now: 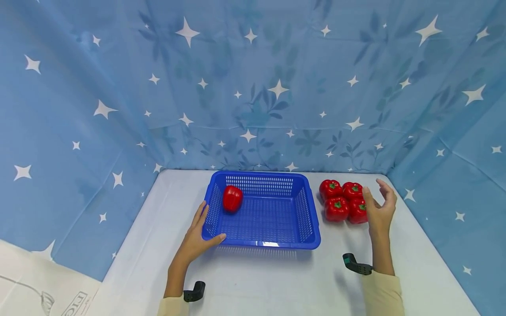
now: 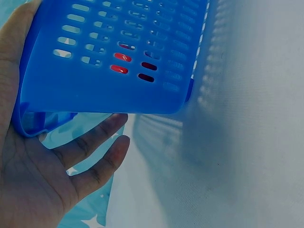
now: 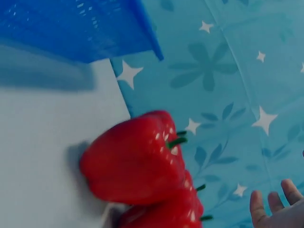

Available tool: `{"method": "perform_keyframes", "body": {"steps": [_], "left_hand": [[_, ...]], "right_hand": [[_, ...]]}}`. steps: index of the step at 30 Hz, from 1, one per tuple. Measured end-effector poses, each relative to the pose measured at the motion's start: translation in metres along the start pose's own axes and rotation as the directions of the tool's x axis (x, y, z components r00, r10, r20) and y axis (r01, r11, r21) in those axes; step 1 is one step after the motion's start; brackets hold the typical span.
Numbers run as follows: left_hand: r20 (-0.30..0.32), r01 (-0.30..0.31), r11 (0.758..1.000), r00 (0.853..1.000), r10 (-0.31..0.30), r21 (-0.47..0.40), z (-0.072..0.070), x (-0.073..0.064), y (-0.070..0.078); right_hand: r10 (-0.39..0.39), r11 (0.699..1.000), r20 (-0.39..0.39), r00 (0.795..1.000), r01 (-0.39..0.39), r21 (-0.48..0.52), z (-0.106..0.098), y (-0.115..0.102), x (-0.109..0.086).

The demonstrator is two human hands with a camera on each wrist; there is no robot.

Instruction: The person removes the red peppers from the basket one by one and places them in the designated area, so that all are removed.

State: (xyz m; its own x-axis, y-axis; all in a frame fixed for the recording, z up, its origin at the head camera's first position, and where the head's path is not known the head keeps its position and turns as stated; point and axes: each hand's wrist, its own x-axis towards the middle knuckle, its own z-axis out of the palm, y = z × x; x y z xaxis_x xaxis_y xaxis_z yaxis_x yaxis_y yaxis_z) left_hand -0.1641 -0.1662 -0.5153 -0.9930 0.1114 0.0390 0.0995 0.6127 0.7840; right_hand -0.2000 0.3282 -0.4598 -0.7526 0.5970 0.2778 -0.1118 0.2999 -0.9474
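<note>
A blue perforated plastic basket (image 1: pixel 261 243) stands on the white table, with one red bell pepper (image 1: pixel 232 199) lying inside near its left wall. My left hand (image 1: pixel 199 239) rests against the basket's front left corner, fingers spread along the left side and thumb at the front rim. The left wrist view shows those fingers fairly straight beside the basket wall (image 2: pixel 104 95). Right of the basket, several red bell peppers (image 1: pixel 337 209) with green stems sit in a tight cluster. Beside them my right hand (image 1: pixel 381 215) is raised, thumb and fingers apart, holding nothing.
Blue star-patterned cloth (image 1: pixel 253 87) hangs behind and along both sides of the white table (image 1: pixel 269 281). Each wrist wears a black camera mount (image 1: pixel 357 265). Pale printed fabric (image 1: pixel 39 281) shows at the lower left.
</note>
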Motion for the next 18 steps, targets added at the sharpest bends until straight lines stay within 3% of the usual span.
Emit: {"method": "perform_keyframes", "body": {"steps": [3, 6, 11, 18], "left_hand": [[0.004, 0.000, 1.000, 1.000, 0.000, -0.002, 0.000, -0.001, 0.001], [0.003, 0.000, 1.000, 1.000, 0.000, -0.001, 0.000, -0.001, 0.001], [-0.001, -0.008, 1.000, 1.000, 0.008, 0.001, 0.000, 0.000, 0.001], [0.005, 0.006, 1.000, 1.000, -0.006, 0.005, -0.001, 0.000, 0.000]], "right_hand": [[-0.036, 0.999, 0.092, 0.995, 0.035, 0.016, 0.010, -0.010, 0.001], [-0.060, 0.998, 0.225, 0.973, 0.057, 0.020, 0.020, -0.021, 0.004], [-0.098, 0.993, 0.430, 0.897, 0.113, -0.010, 0.039, -0.035, 0.009], [-0.098, 0.992, 0.593, 0.799, 0.124, -0.003, 0.064, -0.044, 0.008]]}}
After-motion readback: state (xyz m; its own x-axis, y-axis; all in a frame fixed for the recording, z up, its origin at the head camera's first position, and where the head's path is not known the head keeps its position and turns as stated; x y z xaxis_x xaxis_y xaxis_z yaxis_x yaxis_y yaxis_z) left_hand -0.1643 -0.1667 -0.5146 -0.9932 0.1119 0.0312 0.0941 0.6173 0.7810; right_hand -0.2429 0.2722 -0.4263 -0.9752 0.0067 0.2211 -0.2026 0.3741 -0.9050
